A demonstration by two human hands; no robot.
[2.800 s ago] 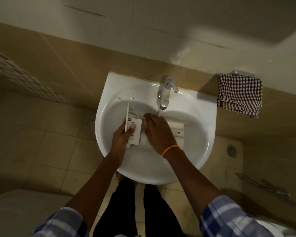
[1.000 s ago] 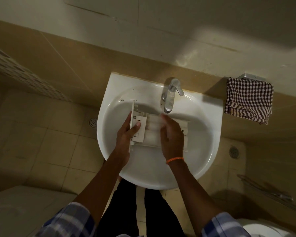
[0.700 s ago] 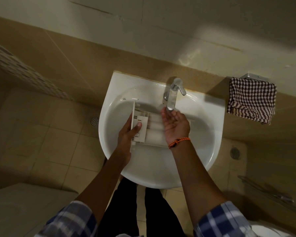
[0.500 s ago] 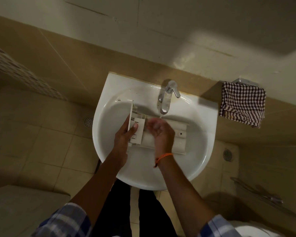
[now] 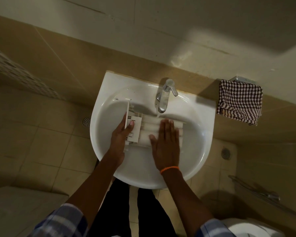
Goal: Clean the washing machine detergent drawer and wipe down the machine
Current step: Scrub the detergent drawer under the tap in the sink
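A white plastic detergent drawer (image 5: 144, 130) lies crosswise in the white sink (image 5: 203, 134), its front panel toward the left. My left hand (image 5: 121, 135) grips that left end, thumb on top of the compartment block. My right hand (image 5: 166, 142) lies flat, palm down and fingers spread, on the drawer's right half, hiding part of it. Water runs from the chrome tap (image 5: 164, 98) onto the drawer just left of my right fingertips.
A checked brown-and-white cloth (image 5: 239, 103) hangs on a wall holder to the right of the sink. A floor drain (image 5: 225, 153) sits below it. A white toilet edge (image 5: 249, 228) shows at bottom right, a pale flat surface (image 5: 20, 206) at bottom left.
My right hand went from cupped under the tap to rubbing the drawer, and now lies flat further right on it. My left hand has kept its hold on the left end.
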